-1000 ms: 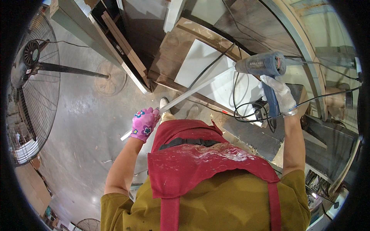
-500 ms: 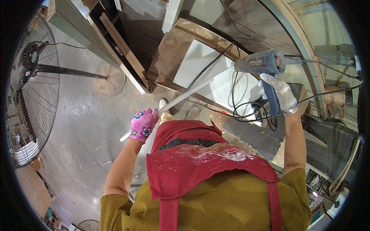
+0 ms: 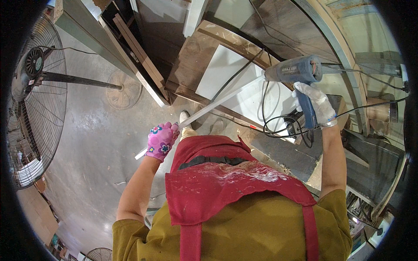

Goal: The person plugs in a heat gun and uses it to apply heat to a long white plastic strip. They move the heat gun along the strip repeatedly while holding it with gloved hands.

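My left hand (image 3: pixel 162 141), in a pink flowered glove, is closed round a long pale strip (image 3: pixel 222 98) whose short end sticks out below the fist. The strip slants up to the right, and its far end meets the nozzle of a blue-grey heat gun (image 3: pixel 292 70). My right hand (image 3: pixel 317 103), in a white glove, is wrapped round the gun's handle. Whether the strip touches the nozzle or stops just short of it, I cannot tell. Behind the strip lies a white sheet (image 3: pixel 210 81) on a brown wooden board (image 3: pixel 185 69).
On the left stands a large black pedestal fan (image 3: pixel 37 91) with its round base (image 3: pixel 123 89) on the concrete floor. Looped black cable (image 3: pixel 278 135) hangs below the heat gun. Leaning boards (image 3: pixel 96 39) rise at the upper left. A curved frame (image 3: pixel 344 48) borders the right.
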Tool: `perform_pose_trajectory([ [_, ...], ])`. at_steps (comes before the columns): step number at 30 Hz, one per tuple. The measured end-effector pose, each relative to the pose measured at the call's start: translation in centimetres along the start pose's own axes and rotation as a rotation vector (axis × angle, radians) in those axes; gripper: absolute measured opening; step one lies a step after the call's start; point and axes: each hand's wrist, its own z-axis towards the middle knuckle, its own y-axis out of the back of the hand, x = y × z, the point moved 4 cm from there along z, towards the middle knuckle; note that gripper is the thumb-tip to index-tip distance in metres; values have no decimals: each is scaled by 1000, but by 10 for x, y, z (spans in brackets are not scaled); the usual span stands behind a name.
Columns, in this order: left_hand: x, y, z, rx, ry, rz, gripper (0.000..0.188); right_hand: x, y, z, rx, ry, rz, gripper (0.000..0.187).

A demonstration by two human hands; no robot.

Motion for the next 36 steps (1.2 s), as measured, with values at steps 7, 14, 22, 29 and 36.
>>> perform_pose_trajectory([
  [7, 0, 0, 1, 20, 6, -8, 20, -3, -1, 2, -6, -38, 49, 43],
  [14, 0, 1, 0, 19, 21, -20, 20, -8, -9, -2, 23, -49, 60, 39],
  [22, 1, -1, 0, 19, 6, -12, 22, -5, -19, -9, 80, -59, 46, 36],
  [29, 4, -3, 0, -37, -12, -22, 26, -5, -17, -10, 47, -36, 48, 35],
  [36, 4, -4, -1, -25, 8, -30, 26, -8, -5, -4, 2, -34, 144, 35],
])
